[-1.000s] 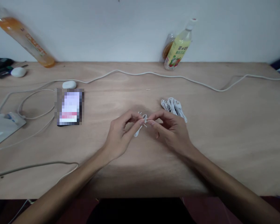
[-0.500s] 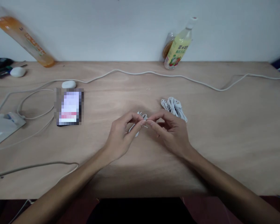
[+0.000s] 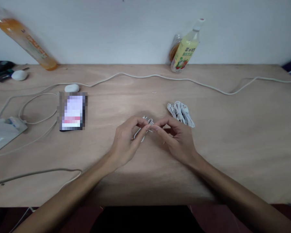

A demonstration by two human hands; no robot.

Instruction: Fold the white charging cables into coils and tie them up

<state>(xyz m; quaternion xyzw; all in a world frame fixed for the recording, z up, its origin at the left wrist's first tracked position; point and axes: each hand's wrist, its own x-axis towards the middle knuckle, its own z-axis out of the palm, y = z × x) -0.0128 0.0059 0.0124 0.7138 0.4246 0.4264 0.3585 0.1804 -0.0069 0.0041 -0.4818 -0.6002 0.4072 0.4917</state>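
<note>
Your left hand (image 3: 125,142) and right hand (image 3: 179,140) both pinch the white cord (image 3: 148,122) at the fingertips, mid-table (image 3: 232,145), near a coiled bundle (image 3: 181,112). Cord handling appears in hand; any further turn calls for a firm pinch.

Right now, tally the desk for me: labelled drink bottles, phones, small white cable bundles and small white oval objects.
Labelled drink bottles: 2, orange bottle and yellow-green bottle
Phone: 1
Small white cable bundles: 2, held bundle pinched by left hand and right hand, loose bundle beside them
Small white oval objects: 2, near oval and far-left oval
Total: 7
</note>
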